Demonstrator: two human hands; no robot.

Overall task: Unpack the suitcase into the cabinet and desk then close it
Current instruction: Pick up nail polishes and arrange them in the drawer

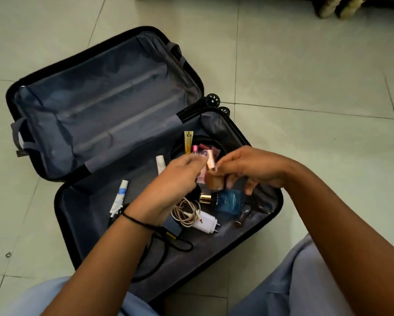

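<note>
Black suitcase (100, 99) lies open on the floor. Over its near half, our left hand (168, 181) pinches a pink tube (210, 161) and our right hand (248, 167) grips a brown bottle (214, 182), the two hands almost touching.

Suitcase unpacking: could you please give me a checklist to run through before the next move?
1. Right hand grip on brown bottle: ok.
2. Left hand grip secure: cannot tell, its fingers hide what it holds.
3. Suitcase lying open: ok.
4. Far half emptied: ok, nothing visible.
5. Near half emptied: not ok; blue box, white charger, cable remain.
</note>
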